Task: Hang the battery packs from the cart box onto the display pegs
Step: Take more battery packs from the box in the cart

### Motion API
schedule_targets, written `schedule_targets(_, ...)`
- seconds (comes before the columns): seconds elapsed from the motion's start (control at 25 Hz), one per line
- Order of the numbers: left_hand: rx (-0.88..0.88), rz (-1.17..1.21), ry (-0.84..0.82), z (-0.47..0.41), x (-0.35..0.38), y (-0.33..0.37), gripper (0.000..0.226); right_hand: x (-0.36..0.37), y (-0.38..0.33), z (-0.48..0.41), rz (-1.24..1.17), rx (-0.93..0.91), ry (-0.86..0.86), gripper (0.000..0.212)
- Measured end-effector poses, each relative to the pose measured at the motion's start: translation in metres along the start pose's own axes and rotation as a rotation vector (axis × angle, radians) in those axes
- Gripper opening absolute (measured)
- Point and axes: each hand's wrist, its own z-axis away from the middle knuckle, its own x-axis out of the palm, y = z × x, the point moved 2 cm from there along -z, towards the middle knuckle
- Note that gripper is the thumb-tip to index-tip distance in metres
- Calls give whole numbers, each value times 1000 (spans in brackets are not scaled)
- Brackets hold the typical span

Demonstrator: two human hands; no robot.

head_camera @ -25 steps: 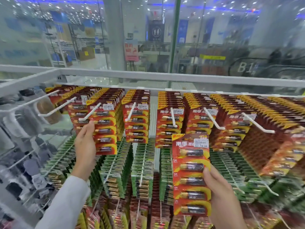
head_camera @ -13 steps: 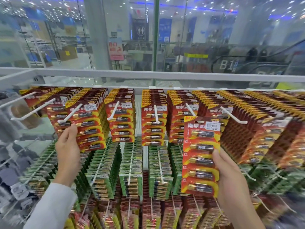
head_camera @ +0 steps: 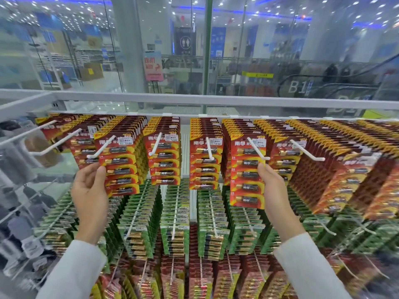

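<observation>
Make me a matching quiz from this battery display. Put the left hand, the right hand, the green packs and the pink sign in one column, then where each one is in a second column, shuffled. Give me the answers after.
Column one
1. left hand
2. right hand
3. green packs
4. pink sign

Column two
A. behind the glass
B. the lower row, beneath the red packs
C. gripping the right red pack on its peg
D. thumb on the edge of the left red pack

Pairs: 1-D, 2-C, 3-B, 4-A.
</observation>
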Motion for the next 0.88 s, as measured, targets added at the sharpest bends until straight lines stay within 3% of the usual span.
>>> schedule_targets(0.2,36,-17,19,4,-14,-7,23,-8,22,-22,233,-5,125,35)
schedule_targets(0.4,22,46,5,34,-26,-14,25,-26,41,-1,365,-108,180,14)
schedule_targets(0.64,-131,75,-243,104,-17,-39,23,-54,60,66,374,-68,242,14)
schedule_targets(0.88,-345,70,-493,184,15,-60,18,-113,100,145,303,2,440,12)
